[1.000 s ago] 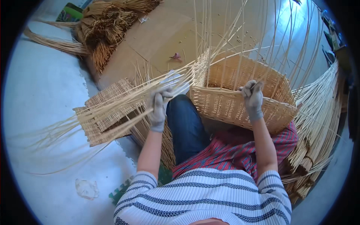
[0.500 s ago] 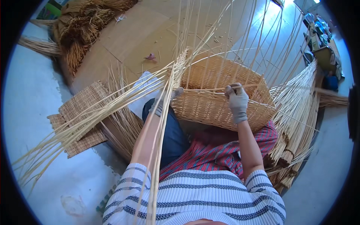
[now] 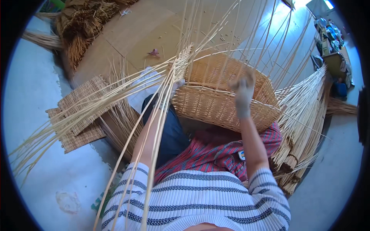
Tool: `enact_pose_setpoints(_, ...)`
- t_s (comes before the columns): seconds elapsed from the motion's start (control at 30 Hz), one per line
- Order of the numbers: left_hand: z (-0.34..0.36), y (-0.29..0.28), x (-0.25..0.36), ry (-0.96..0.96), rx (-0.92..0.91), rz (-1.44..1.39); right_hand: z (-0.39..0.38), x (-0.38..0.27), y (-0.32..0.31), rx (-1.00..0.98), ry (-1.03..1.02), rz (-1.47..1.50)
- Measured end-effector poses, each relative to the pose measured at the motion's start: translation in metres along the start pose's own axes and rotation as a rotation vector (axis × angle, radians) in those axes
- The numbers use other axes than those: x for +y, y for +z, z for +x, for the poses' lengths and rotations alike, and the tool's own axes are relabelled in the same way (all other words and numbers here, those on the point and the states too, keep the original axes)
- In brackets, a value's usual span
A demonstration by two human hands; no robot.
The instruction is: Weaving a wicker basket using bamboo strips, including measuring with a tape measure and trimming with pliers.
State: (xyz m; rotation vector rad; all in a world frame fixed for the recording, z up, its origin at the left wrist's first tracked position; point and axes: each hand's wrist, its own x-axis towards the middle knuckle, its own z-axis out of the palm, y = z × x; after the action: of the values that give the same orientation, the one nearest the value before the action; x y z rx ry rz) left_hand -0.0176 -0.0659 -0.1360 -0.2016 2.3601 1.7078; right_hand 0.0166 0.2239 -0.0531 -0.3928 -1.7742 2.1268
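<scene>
A half-woven wicker basket (image 3: 216, 107) is tilted across my lap, with long loose canes standing up from its far side. At its near left corner my left hand (image 3: 169, 90), in a grey glove, is closed on the rim, partly hidden behind a bundle of pale canes (image 3: 115, 96) that fans out to the left and down toward me. My right hand (image 3: 243, 92), also gloved, is raised over the near rim on the right. Motion smears its fingers, so whether it holds a cane does not show.
Woven flat pieces (image 3: 83, 104) lie to the left. A big sheaf of pale canes (image 3: 300, 119) rests on the right, and brown bundled fibre (image 3: 86, 23) is heaped at the far left. Red striped cloth (image 3: 216, 150) covers my lap. A cluttered table (image 3: 334, 61) stands far right.
My right hand has lifted slightly and is now blurred; the cane that ran taut between my hands no longer shows that way. Some canes have swung left across my left arm.
</scene>
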Motion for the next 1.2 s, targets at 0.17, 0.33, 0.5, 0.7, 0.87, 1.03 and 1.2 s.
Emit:
enact_pose_setpoints(0.17,-0.051,0.024,0.009,0.178,0.439,-0.268,-0.05,0.069,-0.096,-0.073,0.258,0.168)
enact_pose_setpoints(0.33,-0.069,0.075,0.045,0.575,0.307,0.198,-0.056,0.064,-0.11,-0.021,0.331,0.327)
enact_pose_setpoints(0.5,-0.007,0.075,0.054,-0.051,-0.422,0.009,-0.017,0.009,-0.018,0.06,0.096,0.045)
enact_pose_setpoints(0.7,-0.011,0.073,0.049,-0.061,-0.339,-0.04,0.089,-0.011,0.027,-0.176,-0.349,-0.623)
enact_pose_setpoints(0.87,-0.001,0.081,0.056,0.006,-0.311,0.024,0.0,0.026,-0.105,-0.148,-0.04,0.029)
enact_pose_setpoints(1.03,0.009,0.105,0.083,0.233,0.105,0.451,-0.038,0.046,-0.136,-0.082,0.089,0.246)
enact_pose_setpoints(1.2,-0.016,0.105,0.106,0.219,0.27,0.298,-0.034,0.023,-0.156,0.007,0.074,-0.12)
